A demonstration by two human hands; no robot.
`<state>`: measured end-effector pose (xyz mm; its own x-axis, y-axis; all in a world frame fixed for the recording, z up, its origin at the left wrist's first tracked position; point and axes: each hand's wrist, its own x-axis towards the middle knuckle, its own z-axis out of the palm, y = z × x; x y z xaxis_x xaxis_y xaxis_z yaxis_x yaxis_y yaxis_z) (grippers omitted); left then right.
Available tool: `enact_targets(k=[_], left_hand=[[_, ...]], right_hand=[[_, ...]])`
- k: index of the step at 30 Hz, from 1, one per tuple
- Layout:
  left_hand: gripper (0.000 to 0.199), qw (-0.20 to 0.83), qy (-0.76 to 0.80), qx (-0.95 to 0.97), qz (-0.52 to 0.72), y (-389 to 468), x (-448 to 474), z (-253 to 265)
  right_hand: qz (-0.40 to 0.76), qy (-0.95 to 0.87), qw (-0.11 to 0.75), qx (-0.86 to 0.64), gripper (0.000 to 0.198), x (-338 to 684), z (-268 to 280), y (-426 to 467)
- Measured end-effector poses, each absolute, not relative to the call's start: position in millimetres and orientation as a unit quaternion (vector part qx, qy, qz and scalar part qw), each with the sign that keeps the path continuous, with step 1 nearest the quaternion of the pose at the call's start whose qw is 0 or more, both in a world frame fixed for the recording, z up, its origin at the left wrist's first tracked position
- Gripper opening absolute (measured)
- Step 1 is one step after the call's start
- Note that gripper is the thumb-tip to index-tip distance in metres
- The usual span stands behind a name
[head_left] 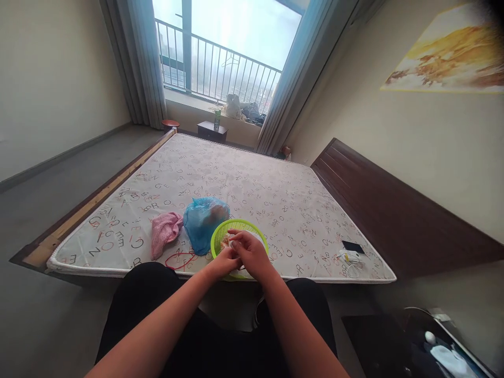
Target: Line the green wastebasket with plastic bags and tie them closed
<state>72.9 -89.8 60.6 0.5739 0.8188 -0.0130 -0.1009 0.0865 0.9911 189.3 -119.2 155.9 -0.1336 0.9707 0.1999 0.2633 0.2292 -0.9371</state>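
Observation:
Above a lime-green mesh basket (214, 248), my two hands come together at the fingertips. My left hand (223, 263) is closed in a pinch, and a small whitish thing seems to lie between the fingers, too small to name. My right hand (252, 254) meets it from the right, thumb and fingers pressed together over the same spot. Inside the basket, pale and orange-brown bits (225, 241) show partly behind the hands. A blue plastic bag (200, 226) with something brownish inside stands against the basket's left side. Left of the bag lies a crumpled pink cloth (165, 233).
Everything rests on a letter-printed mattress (252, 184) in a wooden bed frame. A red loop (170, 262) lies near its front edge. A dark phone (353, 247) and a white cable (352, 262) lie at right. The headboard (378, 205) stands on the right.

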Motion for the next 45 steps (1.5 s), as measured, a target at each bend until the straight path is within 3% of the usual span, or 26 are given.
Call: enact_targets(k=[3,6,12,34,45], left_hand=[[0.043,0.672,0.294,0.610,0.299,-84,69,54],[0.052,0.665,0.291,0.623,0.292,-82,63,56],[0.054,0.714,0.273,0.574,0.294,-85,56,72],[0.046,0.771,0.308,0.359,0.426,-79,64,76],[0.038,0.726,0.353,0.408,0.427,-76,60,71]], right_hand=[[0.388,-0.650,0.431,-0.491,0.022,204,153,-115],[0.341,-0.686,0.354,-0.536,0.031,222,148,-111],[0.284,-0.744,0.259,-0.546,0.024,247,143,-115],[0.227,-0.697,0.346,-0.585,0.005,229,153,-125],[0.101,-0.848,0.184,-0.486,0.012,213,144,-128]])
